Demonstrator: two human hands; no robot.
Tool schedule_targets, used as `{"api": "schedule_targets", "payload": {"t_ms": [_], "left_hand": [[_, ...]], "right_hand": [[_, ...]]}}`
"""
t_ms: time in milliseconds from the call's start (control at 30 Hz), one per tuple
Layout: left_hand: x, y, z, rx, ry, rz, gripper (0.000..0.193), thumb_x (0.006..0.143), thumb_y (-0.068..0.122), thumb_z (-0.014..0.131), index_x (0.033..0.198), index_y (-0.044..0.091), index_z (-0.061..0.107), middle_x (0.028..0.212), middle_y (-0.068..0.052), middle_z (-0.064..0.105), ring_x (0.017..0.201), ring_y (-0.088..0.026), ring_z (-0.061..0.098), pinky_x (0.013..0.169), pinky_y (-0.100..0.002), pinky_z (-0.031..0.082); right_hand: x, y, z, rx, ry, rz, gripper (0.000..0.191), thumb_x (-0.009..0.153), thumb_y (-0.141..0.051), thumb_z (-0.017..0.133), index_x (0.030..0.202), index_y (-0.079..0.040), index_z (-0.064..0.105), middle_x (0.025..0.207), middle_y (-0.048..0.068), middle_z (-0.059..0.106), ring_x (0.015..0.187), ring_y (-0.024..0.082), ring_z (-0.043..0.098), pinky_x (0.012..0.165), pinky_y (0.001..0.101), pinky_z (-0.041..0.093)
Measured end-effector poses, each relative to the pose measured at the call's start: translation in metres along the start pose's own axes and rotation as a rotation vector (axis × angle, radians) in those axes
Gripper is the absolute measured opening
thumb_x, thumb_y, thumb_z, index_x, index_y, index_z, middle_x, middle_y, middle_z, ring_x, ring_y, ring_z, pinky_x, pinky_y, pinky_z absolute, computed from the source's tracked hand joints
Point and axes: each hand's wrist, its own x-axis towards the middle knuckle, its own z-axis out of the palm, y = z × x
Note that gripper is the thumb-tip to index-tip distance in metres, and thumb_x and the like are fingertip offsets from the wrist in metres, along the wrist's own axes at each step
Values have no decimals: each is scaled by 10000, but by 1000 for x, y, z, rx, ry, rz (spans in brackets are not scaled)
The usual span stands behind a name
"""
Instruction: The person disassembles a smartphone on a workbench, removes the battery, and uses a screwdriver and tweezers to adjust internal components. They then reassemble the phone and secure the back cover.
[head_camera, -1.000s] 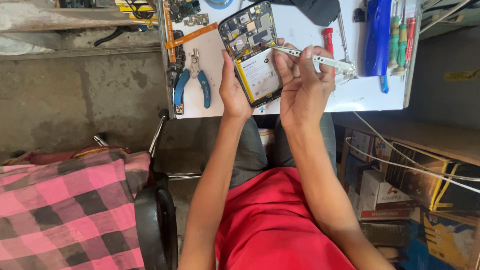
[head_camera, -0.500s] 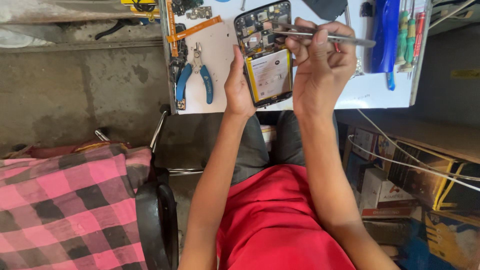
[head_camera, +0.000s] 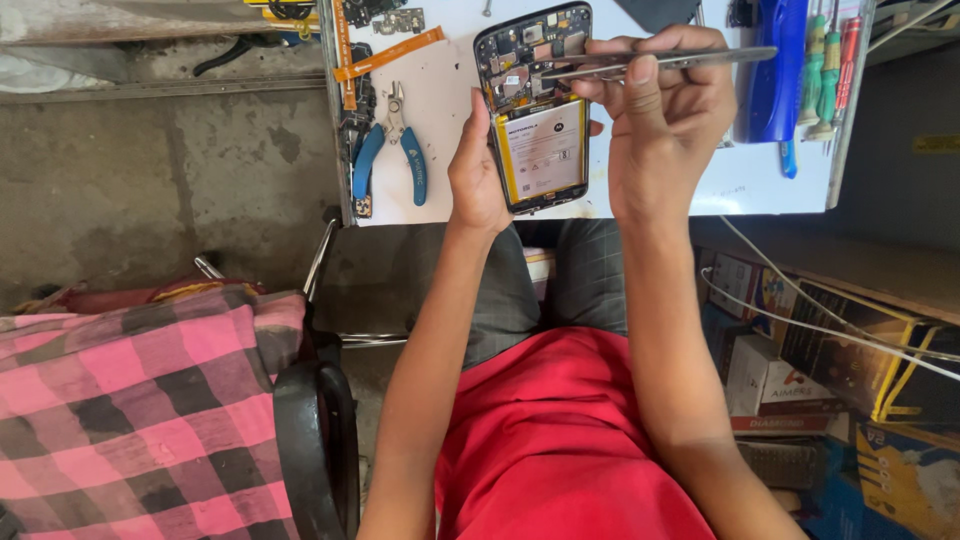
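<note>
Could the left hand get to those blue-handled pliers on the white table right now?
Probably not freely. The left hand is holding up the opened phone, so it is occupied. The pliers lie close to its left on the table with nothing between, so it could reach them once the phone is put down.

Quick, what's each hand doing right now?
Left hand: closed around the opened phone, holding it up.
Right hand: closed on metal tweezers, tips at the phone's circuit board.
</note>
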Motion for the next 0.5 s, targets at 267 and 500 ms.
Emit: {"api": "schedule_targets", "payload": {"t_ms": [267,500], "left_hand": [[3,14,16,141,-142,-84,704,1168,549,243,1526,-17,462,1376,-224,643,1197,-377,698,1044,-472,574],[5,16,17,234,-195,-101,730,1152,570,249,1600,22,430,1399,-246,634,1188,-340,702,1038,-434,571]], "right_hand": [[16,-21,-5,-179,-146,-21,142,1201,-43,580,1272,-26,459,1166,198,690,1036,264,741,863,423,678],[44,-43,-14,-396,-326,56,148,1228,-72,537,1199,67,579,1076,164,702,917,225,737,835,350,642]]}}
